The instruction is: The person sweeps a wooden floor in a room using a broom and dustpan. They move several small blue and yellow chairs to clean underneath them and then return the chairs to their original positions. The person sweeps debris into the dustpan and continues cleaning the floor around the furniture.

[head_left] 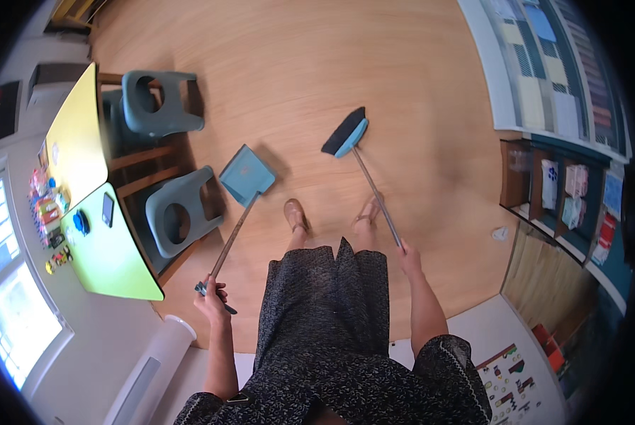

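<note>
My left hand (212, 300) is wrapped round the upper end of a long-handled dustpan. The blue pan (247, 175) of that dustpan is out ahead of my left foot, low over the floor; I cannot tell whether it touches. In my right hand (409, 259) is the grey stick of a broom (376, 188), fingers closed round it. The broom's head, black bristles on a light blue base, lies ahead of my feet, to the right of the pan and apart from it.
Two grey-blue plastic chairs (184, 212) stand at the left beside a green table (112, 248) and a yellow table (76, 145). A phone (108, 210) lies on the green one. Shelves (555, 191) with packets line the right wall. A white upright cylinder-like unit (151, 372) stands lower left.
</note>
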### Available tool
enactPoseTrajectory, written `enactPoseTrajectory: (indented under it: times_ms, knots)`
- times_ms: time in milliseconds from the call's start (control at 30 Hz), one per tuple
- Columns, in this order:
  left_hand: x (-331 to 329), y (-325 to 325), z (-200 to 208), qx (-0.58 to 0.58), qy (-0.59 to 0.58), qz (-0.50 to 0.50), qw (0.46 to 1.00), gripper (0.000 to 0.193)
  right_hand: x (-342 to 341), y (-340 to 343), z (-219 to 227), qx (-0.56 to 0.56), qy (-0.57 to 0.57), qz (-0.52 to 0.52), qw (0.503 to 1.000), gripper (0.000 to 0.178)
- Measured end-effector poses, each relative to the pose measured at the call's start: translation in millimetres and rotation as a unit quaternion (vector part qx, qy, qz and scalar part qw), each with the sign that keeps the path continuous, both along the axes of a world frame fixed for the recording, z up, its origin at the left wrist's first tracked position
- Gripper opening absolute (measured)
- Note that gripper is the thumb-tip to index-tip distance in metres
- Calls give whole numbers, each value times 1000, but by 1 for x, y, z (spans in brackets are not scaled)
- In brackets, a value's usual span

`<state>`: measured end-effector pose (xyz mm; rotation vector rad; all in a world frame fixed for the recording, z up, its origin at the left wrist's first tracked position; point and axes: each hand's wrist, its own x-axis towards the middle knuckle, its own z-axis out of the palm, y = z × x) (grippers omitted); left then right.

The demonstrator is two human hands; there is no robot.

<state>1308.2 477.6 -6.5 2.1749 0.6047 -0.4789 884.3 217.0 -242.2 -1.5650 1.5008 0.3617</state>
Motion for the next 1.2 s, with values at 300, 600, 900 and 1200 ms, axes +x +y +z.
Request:
enactPoseTrajectory:
  times_ms: [300, 600, 900, 1200]
  knots:
    - [7, -74, -48, 55, 49, -249, 966, 35, -57, 88, 92, 53, 27, -106, 993, 60]
    - [19, -124, -100, 73, 104, -436, 891, 29, -23, 55, 166, 188, -207, -553, 785, 60]
    - [-13, -145, -114, 97, 90, -455, 880, 21, -210, -53, -10, 55, -170, -819, 545, 21]
    - [-39, -186, -122, 154, 68, -456, 874, 19, -271, -212, -126, 34, -287, -867, 406, 8]
